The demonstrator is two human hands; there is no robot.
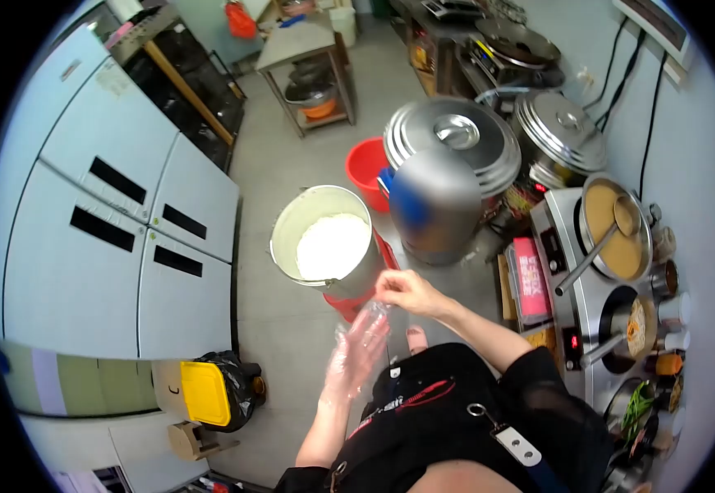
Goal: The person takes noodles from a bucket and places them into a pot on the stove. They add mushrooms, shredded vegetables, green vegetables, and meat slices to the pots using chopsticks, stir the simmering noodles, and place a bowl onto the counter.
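Note:
My left hand (356,355) wears a thin clear plastic glove (341,370), its fingers stretched out and pointing up. With bent fingers, my right hand (405,291), which is bare, pinches the glove near the left fingertips. Just beyond both hands stands a pale bucket (285,234) on something red. A white mass (334,246) lies in the bucket, too bright to make out its kind. Neither hand touches the bucket.
At right, a counter holds a pan (643,246) of brownish liquid with a ladle (600,246) and a frying pan (616,316) with food. A large lidded steel pot (489,156) and a red tub (365,168) stand ahead. A refrigerator (86,238) lines the left.

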